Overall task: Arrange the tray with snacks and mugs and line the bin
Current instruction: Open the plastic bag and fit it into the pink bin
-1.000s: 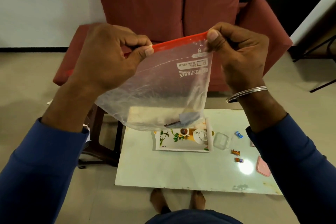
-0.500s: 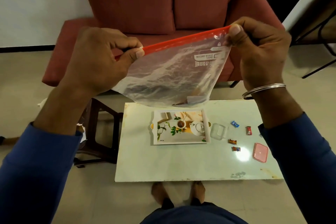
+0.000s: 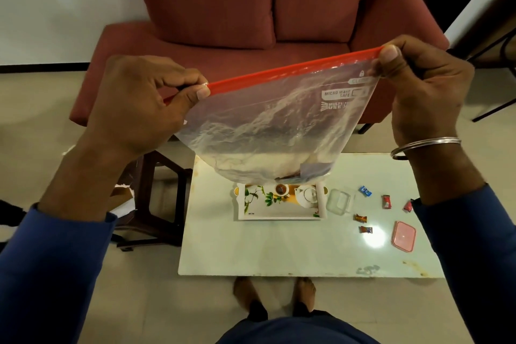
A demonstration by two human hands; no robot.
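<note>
I hold a clear zip bag (image 3: pixel 268 131) with a red seal strip up in front of me, stretched between both hands. My left hand (image 3: pixel 139 103) pinches the strip's left end and my right hand (image 3: pixel 421 84) pinches its right end. A small dark item lies in the bag's bottom corner. Below on the white table (image 3: pixel 279 248) sits a floral tray (image 3: pixel 279 209), its far edge hidden by the bag. To the tray's right lie a clear container (image 3: pixel 338 201), several wrapped candies (image 3: pixel 365 191) and a pink lid (image 3: pixel 403 236).
A red sofa (image 3: pixel 251 8) stands behind the table. A dark wooden stool (image 3: pixel 156 204) stands left of the table with torn paper (image 3: pixel 122 201) beside it. My bare feet (image 3: pixel 275 292) are at the table's near edge.
My hands have drawn farther apart along the red strip, pulling the bag wider. The view has tilted down, so the table and tray sit lower and more exposed.
</note>
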